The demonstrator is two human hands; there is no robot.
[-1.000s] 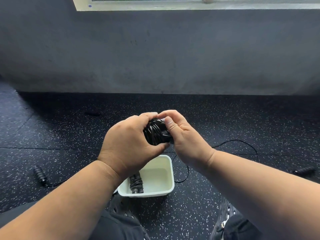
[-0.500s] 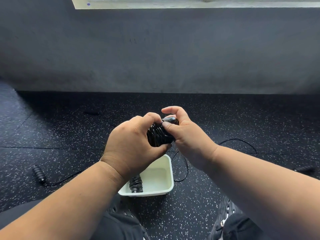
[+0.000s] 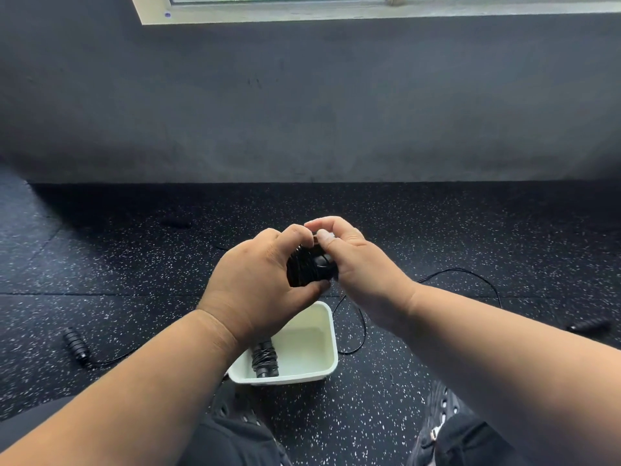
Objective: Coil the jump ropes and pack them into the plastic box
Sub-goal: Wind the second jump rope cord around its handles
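Observation:
My left hand (image 3: 255, 280) grips a black coiled jump rope bundle (image 3: 307, 269) above the white plastic box (image 3: 331, 334). My right hand (image 3: 356, 264) pinches the top of the same bundle with thumb and fingers. A first coiled rope (image 3: 264, 359) lies inside the box at its left side. A loose black cord (image 3: 470, 275) runs from under my right hand across the floor to a black handle (image 3: 588, 326) at the right.
Another black handle (image 3: 76, 346) with its cord lies on the speckled rubber floor at the left. A grey wall stands behind, with a window sill on top. My shoes (image 3: 443, 405) and dark trousers are at the bottom edge.
My right hand has shifted from the bundle's side up to its top, fingers now pinching there. The left hand holds steady.

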